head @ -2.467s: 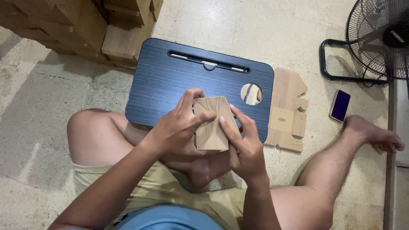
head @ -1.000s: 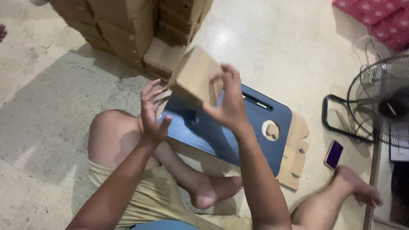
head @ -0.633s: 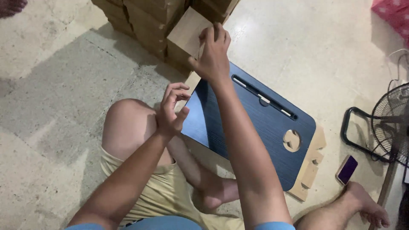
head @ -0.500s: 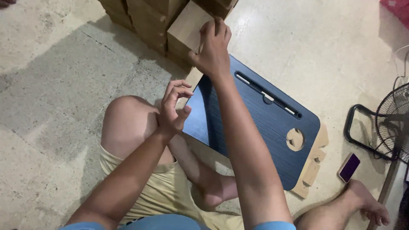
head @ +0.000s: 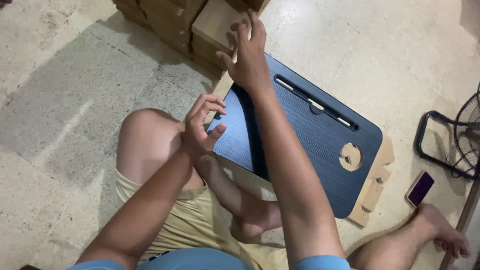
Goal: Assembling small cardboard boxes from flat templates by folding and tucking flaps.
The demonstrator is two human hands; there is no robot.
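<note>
The person sits cross-legged on the concrete floor [head: 65, 100]. The right hand [head: 248, 60] is stretched forward, fingers spread and resting on a flat wooden block [head: 216, 26]; whether they close round its edge cannot be told. The block lies flat on top of a stack of similar wooden pieces [head: 165, 17] at the top of the view, its broad face up. Its long axis appears to run diagonally, from lower left toward upper right, though the far end is hidden by the hand and the frame edge.

The left hand [head: 201, 130] hovers above the person's left knee, fingers loosely curled and apart, holding nothing.

Just beside the stack lies a dark blue lap tray [head: 300, 150], long axis running from upper left to lower right, with a slot and a round cut-out. A light wooden cut-out panel [head: 375, 190] protrudes from beneath its lower right corner. A phone [head: 420, 188] lies near a black fan base [head: 440, 145].
</note>
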